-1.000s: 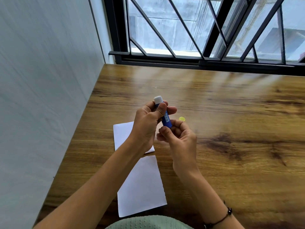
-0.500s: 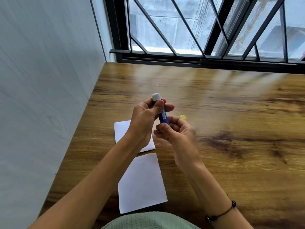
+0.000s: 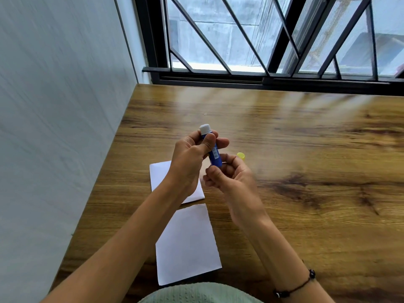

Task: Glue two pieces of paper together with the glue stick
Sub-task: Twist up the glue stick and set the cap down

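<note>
Gripping the blue glue stick [image 3: 214,153] upright, the left hand [image 3: 192,158] holds its barrel, the right hand [image 3: 229,176] pinches its base, its white label too blurred to read.

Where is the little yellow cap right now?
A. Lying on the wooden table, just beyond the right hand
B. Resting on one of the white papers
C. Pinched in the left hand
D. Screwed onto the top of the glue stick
A: the yellow cap sits on the bare wooden table, past the right hand, while the glue stick shows its white tip uncapped.
</note>
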Demonstrator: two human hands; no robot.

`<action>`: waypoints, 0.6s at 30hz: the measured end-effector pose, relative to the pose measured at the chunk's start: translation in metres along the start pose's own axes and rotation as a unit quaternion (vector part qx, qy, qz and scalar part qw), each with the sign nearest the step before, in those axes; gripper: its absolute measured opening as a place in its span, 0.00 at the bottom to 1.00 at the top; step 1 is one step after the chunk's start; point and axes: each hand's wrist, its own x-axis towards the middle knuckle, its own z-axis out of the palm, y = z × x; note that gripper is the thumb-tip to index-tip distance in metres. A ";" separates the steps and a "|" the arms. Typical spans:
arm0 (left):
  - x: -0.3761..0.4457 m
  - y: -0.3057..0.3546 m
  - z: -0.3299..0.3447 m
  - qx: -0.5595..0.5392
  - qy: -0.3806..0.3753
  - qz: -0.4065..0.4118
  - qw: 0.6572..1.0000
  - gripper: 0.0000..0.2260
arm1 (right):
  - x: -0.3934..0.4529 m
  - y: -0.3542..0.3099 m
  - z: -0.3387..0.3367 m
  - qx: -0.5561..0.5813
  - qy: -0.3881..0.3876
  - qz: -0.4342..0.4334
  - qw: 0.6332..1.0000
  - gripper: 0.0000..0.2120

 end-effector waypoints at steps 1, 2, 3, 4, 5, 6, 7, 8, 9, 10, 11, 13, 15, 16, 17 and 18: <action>0.000 0.000 0.000 -0.002 -0.002 0.001 1.000 0.05 | 0.001 0.001 0.000 -0.009 0.008 -0.008 1.000 0.10; -0.001 0.000 0.001 -0.002 -0.004 0.003 1.000 0.04 | 0.001 0.001 -0.001 -0.011 0.015 -0.012 1.000 0.10; -0.001 0.000 0.001 -0.001 -0.006 0.005 1.000 0.04 | 0.001 0.002 -0.001 -0.008 0.020 -0.011 1.000 0.09; -0.001 0.000 0.001 0.000 -0.005 0.006 1.000 0.04 | 0.001 0.002 0.000 -0.001 0.022 -0.008 1.000 0.08; -0.001 0.000 0.001 0.001 -0.004 0.008 1.000 0.04 | 0.001 0.002 0.000 0.008 0.021 -0.004 1.000 0.08; -0.001 0.000 0.001 0.002 -0.003 0.009 1.000 0.04 | 0.001 0.003 0.000 0.019 0.018 0.002 1.000 0.07; -0.001 0.000 0.001 0.005 -0.001 0.010 1.000 0.04 | 0.001 0.003 0.001 0.030 0.013 0.009 0.999 0.07; -0.001 0.000 0.001 0.010 -0.001 0.011 1.000 0.04 | 0.001 0.003 0.001 0.039 0.007 0.016 0.999 0.08; -0.001 0.000 0.001 0.014 -0.001 0.011 1.000 0.04 | 0.001 0.003 0.001 0.045 0.000 0.023 0.999 0.09; -0.001 0.000 0.001 0.017 0.000 0.011 1.000 0.04 | 0.001 0.002 0.001 0.047 -0.007 0.028 0.998 0.09; -0.001 0.000 0.001 0.017 0.001 0.011 1.000 0.04 | 0.002 0.002 0.000 0.047 -0.012 0.030 0.998 0.09; 0.000 0.000 -0.001 0.015 0.003 0.010 1.000 0.04 | 0.001 0.000 0.000 0.037 -0.013 0.023 0.999 0.09; 0.001 0.001 -0.002 0.015 0.003 0.009 1.000 0.04 | 0.001 0.000 0.000 0.012 0.005 0.008 1.000 0.13; 0.001 0.001 -0.003 0.014 0.002 0.010 1.000 0.05 | 0.002 0.000 0.000 -0.003 0.016 -0.002 1.000 0.13; 0.001 0.001 -0.002 0.013 0.001 0.010 1.000 0.05 | 0.002 0.000 -0.001 -0.011 0.026 -0.010 1.000 0.12; 0.001 0.000 -0.002 0.012 0.000 0.011 1.000 0.05 | 0.002 0.001 -0.001 -0.015 0.032 -0.016 0.999 0.11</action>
